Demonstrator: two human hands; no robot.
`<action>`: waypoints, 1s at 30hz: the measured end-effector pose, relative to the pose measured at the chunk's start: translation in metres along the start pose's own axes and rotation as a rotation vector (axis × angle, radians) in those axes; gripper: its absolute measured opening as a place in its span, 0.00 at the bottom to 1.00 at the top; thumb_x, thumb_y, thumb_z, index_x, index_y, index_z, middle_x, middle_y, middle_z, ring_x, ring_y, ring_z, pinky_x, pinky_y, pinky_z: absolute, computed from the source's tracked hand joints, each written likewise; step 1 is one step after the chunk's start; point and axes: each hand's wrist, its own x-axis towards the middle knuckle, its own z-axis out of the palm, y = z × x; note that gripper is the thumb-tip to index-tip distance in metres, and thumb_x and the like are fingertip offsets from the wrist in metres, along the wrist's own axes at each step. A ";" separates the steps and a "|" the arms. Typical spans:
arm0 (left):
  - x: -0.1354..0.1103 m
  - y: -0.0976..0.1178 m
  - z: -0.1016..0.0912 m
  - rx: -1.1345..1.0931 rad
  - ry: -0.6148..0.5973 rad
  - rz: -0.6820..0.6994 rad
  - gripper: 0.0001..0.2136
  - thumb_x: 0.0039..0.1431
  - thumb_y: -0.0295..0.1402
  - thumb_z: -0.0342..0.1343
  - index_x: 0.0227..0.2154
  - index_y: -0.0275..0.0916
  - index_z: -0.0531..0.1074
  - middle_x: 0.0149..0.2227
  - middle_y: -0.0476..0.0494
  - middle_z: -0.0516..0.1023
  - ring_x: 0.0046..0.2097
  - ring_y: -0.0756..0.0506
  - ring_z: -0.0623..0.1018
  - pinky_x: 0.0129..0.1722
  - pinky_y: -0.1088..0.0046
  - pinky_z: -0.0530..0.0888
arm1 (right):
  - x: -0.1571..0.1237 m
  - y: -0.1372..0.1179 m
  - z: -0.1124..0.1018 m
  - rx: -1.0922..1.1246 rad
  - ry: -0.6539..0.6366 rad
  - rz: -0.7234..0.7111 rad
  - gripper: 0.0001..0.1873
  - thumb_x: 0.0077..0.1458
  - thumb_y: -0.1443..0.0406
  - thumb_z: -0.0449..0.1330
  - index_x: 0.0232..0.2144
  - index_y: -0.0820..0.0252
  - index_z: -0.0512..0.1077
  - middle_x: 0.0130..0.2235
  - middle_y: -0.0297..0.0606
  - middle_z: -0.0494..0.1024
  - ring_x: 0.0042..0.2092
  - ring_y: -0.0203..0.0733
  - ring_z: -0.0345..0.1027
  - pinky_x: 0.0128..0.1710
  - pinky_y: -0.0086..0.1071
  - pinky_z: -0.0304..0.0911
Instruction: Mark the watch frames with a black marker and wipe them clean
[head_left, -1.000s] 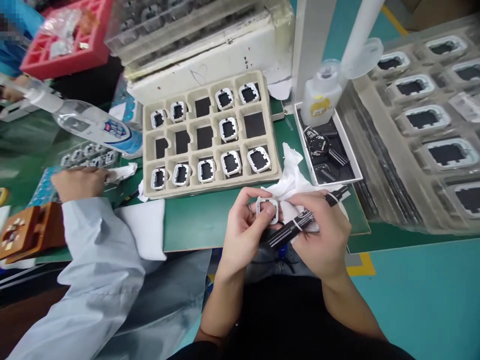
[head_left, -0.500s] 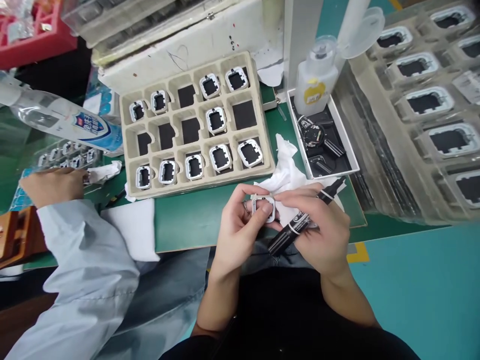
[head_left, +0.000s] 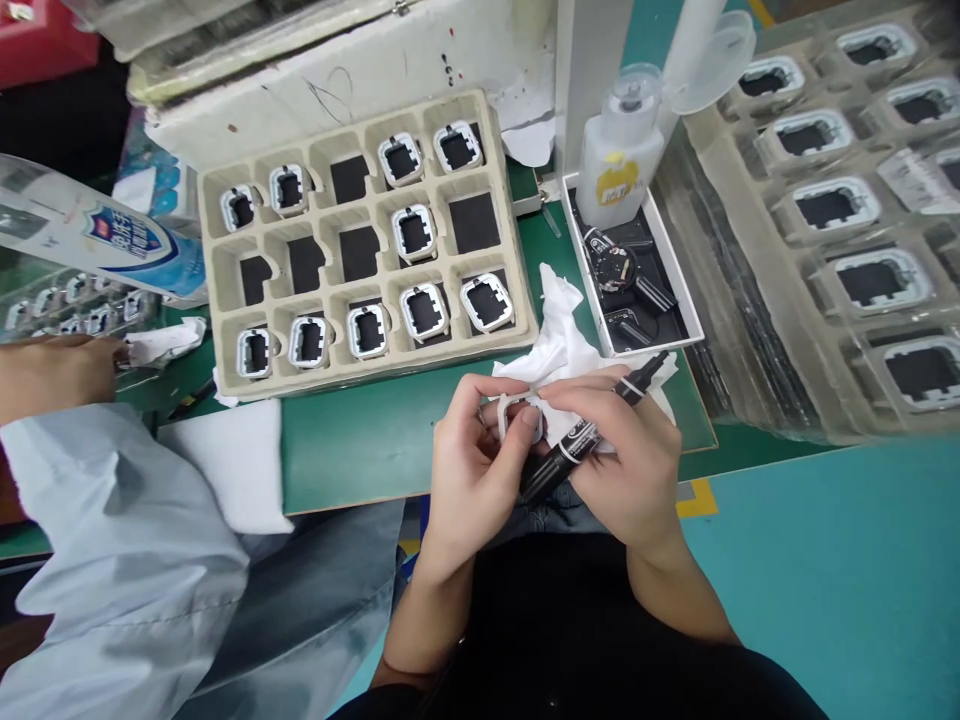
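Note:
My left hand (head_left: 472, 470) is closed round a small white square frame (head_left: 517, 412), thumb pressed on its front. My right hand (head_left: 626, 465) grips a black marker pen (head_left: 585, 435) and a crumpled white cloth (head_left: 562, 345), its fingers touching the frame's right side. Both hands hover over the front edge of the green mat (head_left: 360, 440). Just beyond them lies a beige compartment tray (head_left: 517, 330) holding several white frames with black centres; some compartments hold only black pads.
A white box (head_left: 694, 320) of black parts and a white bottle (head_left: 619, 165) stand at right, with clear trays (head_left: 825, 270) of frames beyond. At left a co-worker's light-blue sleeve (head_left: 112, 540) and hand (head_left: 52, 370) reach over small parts, next to a lying plastic bottle (head_left: 105, 235).
The view has shifted, so everything sits further left and lower. My hands keep hold of the frame, marker and cloth, working it slightly. The co-worker's arm stays at the left.

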 end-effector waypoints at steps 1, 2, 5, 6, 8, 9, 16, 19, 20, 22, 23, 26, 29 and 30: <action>0.000 0.000 0.000 -0.005 -0.002 -0.004 0.10 0.72 0.38 0.70 0.48 0.42 0.77 0.30 0.52 0.81 0.29 0.51 0.80 0.29 0.80 0.73 | 0.000 0.000 0.000 0.000 0.001 -0.001 0.20 0.65 0.77 0.65 0.52 0.49 0.79 0.48 0.37 0.90 0.50 0.51 0.84 0.50 0.48 0.81; 0.001 0.001 -0.001 -0.013 -0.006 -0.008 0.10 0.72 0.38 0.70 0.48 0.43 0.77 0.30 0.53 0.81 0.29 0.52 0.80 0.29 0.80 0.73 | 0.000 0.000 0.000 0.000 0.002 -0.001 0.20 0.65 0.76 0.66 0.52 0.49 0.79 0.48 0.37 0.90 0.50 0.51 0.84 0.50 0.48 0.81; 0.002 0.002 -0.002 -0.062 -0.030 -0.031 0.10 0.72 0.37 0.70 0.48 0.42 0.76 0.31 0.53 0.81 0.29 0.53 0.78 0.30 0.82 0.75 | 0.000 0.001 0.000 0.014 0.010 -0.009 0.20 0.63 0.76 0.68 0.52 0.50 0.79 0.47 0.38 0.89 0.50 0.51 0.84 0.50 0.49 0.81; 0.003 0.003 -0.003 -0.085 -0.046 -0.046 0.10 0.71 0.37 0.70 0.48 0.42 0.76 0.31 0.53 0.80 0.29 0.53 0.78 0.30 0.82 0.75 | 0.000 0.001 0.000 0.024 0.009 -0.014 0.20 0.63 0.77 0.69 0.52 0.50 0.79 0.47 0.38 0.90 0.50 0.51 0.84 0.50 0.49 0.81; 0.005 0.005 -0.005 -0.133 -0.090 -0.086 0.10 0.72 0.37 0.70 0.47 0.42 0.75 0.32 0.52 0.80 0.31 0.53 0.79 0.31 0.83 0.76 | 0.000 0.001 -0.001 0.047 0.013 -0.030 0.22 0.62 0.77 0.70 0.52 0.50 0.78 0.48 0.37 0.90 0.50 0.50 0.84 0.50 0.48 0.82; 0.007 0.005 -0.005 -0.156 -0.113 -0.104 0.10 0.72 0.37 0.70 0.47 0.42 0.74 0.32 0.52 0.80 0.32 0.52 0.80 0.31 0.83 0.77 | 0.000 0.001 -0.001 0.057 0.016 -0.036 0.22 0.62 0.77 0.70 0.53 0.50 0.78 0.48 0.37 0.90 0.49 0.49 0.84 0.50 0.48 0.82; 0.011 0.004 -0.010 -0.254 -0.170 -0.117 0.10 0.71 0.35 0.71 0.46 0.42 0.75 0.32 0.51 0.82 0.30 0.53 0.82 0.33 0.82 0.81 | 0.001 0.001 -0.003 0.106 0.027 -0.075 0.23 0.61 0.76 0.72 0.54 0.50 0.79 0.48 0.38 0.90 0.49 0.49 0.84 0.49 0.48 0.83; 0.010 0.002 -0.014 -0.244 -0.173 -0.154 0.11 0.71 0.37 0.70 0.47 0.42 0.74 0.31 0.51 0.83 0.29 0.51 0.82 0.32 0.80 0.82 | 0.001 0.001 -0.003 0.100 0.026 -0.079 0.21 0.62 0.73 0.74 0.54 0.50 0.79 0.48 0.38 0.90 0.48 0.49 0.84 0.49 0.48 0.83; 0.009 0.001 -0.015 -0.244 -0.179 -0.163 0.11 0.72 0.37 0.70 0.48 0.43 0.74 0.31 0.50 0.83 0.29 0.51 0.83 0.31 0.79 0.82 | 0.001 0.000 -0.003 0.100 0.023 -0.079 0.21 0.62 0.72 0.74 0.54 0.50 0.79 0.48 0.39 0.90 0.48 0.49 0.84 0.49 0.48 0.83; 0.008 0.001 -0.017 -0.246 -0.197 -0.178 0.11 0.72 0.37 0.69 0.49 0.43 0.74 0.32 0.50 0.84 0.29 0.50 0.84 0.32 0.78 0.83 | 0.002 0.000 -0.004 0.106 0.019 -0.080 0.20 0.63 0.72 0.74 0.54 0.51 0.79 0.48 0.39 0.90 0.48 0.49 0.85 0.49 0.48 0.83; 0.008 0.000 -0.018 -0.247 -0.204 -0.182 0.11 0.72 0.37 0.69 0.49 0.43 0.73 0.32 0.49 0.84 0.28 0.49 0.84 0.32 0.77 0.83 | 0.002 0.000 -0.004 0.109 0.017 -0.077 0.20 0.63 0.72 0.73 0.54 0.51 0.79 0.48 0.39 0.90 0.48 0.49 0.85 0.49 0.48 0.83; 0.008 0.001 -0.019 -0.252 -0.223 -0.175 0.10 0.73 0.36 0.68 0.49 0.44 0.73 0.31 0.50 0.84 0.29 0.49 0.84 0.33 0.76 0.83 | 0.001 0.001 -0.004 0.115 0.015 -0.072 0.21 0.62 0.72 0.74 0.54 0.51 0.79 0.48 0.40 0.90 0.49 0.50 0.85 0.50 0.48 0.83; 0.008 0.002 -0.017 -0.240 -0.214 -0.171 0.09 0.73 0.36 0.68 0.48 0.43 0.74 0.30 0.50 0.84 0.30 0.49 0.84 0.34 0.76 0.82 | 0.001 0.001 -0.004 0.111 0.014 -0.075 0.21 0.61 0.72 0.74 0.54 0.51 0.79 0.48 0.40 0.90 0.49 0.50 0.85 0.50 0.49 0.84; 0.008 0.002 -0.017 -0.234 -0.207 -0.172 0.09 0.73 0.36 0.68 0.48 0.43 0.74 0.30 0.50 0.84 0.30 0.48 0.83 0.34 0.76 0.82 | 0.001 0.000 -0.004 0.107 0.015 -0.072 0.21 0.61 0.72 0.74 0.54 0.50 0.79 0.48 0.40 0.90 0.49 0.50 0.85 0.49 0.48 0.84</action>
